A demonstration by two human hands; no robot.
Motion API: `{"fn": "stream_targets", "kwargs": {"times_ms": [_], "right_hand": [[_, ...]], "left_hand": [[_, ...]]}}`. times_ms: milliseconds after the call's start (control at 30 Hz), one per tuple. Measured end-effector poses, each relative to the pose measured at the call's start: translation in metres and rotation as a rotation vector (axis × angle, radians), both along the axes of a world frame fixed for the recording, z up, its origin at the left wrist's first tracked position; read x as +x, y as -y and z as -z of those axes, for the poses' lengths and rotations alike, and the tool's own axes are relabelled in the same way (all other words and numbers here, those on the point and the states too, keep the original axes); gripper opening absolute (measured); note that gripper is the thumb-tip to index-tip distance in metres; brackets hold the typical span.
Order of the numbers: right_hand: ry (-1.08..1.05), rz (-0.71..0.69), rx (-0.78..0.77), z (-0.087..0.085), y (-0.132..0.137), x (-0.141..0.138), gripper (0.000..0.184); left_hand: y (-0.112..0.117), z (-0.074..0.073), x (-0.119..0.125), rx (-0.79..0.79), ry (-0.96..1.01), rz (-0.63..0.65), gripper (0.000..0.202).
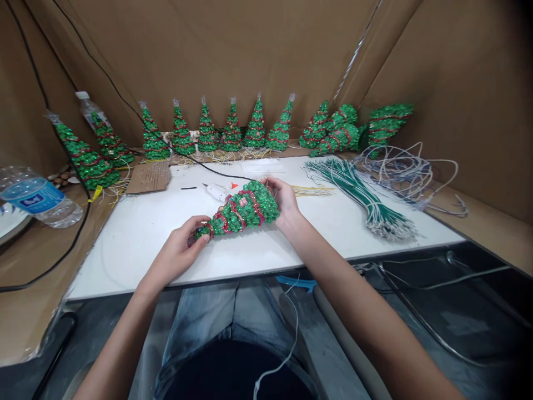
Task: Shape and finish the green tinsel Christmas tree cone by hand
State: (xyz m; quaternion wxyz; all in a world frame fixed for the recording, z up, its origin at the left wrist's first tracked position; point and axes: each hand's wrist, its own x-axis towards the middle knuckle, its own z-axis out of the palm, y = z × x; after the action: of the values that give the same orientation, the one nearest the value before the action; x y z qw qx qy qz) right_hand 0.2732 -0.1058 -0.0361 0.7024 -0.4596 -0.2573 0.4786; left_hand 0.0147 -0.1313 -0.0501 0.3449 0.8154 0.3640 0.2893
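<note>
A small green glittery cone tree with red bead strings (241,211) lies tilted on its side just above the white board (137,233). My left hand (183,247) pinches its pointed tip at the lower left. My right hand (283,203) cups and grips its wide base at the upper right. Both hands are closed on the tree.
Several finished green trees (231,133) stand in a row along the cardboard back wall, more lie piled at the right (345,130). A bundle of green wires (362,194), pale wires (408,172), a white glue gun (216,191), a water bottle (37,200) and a black cable (75,239) surround the board.
</note>
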Motion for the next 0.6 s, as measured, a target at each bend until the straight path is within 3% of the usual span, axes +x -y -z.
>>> {"fn": "stream_targets", "kwargs": {"times_ms": [133, 367, 600], "right_hand": [[-0.165, -0.089, -0.1, -0.006, 0.007, -0.003, 0.012], [-0.097, -0.093, -0.016, -0.005, 0.013, -0.006, 0.022], [-0.189, -0.089, -0.097, -0.004, 0.004, -0.003, 0.009]], "left_hand": [[-0.001, 0.001, 0.0, 0.013, -0.01, 0.005, 0.043], [0.0, -0.001, 0.0, 0.056, -0.043, 0.004, 0.046], [-0.001, 0.0, 0.0, 0.11, -0.057, 0.012, 0.048]]}}
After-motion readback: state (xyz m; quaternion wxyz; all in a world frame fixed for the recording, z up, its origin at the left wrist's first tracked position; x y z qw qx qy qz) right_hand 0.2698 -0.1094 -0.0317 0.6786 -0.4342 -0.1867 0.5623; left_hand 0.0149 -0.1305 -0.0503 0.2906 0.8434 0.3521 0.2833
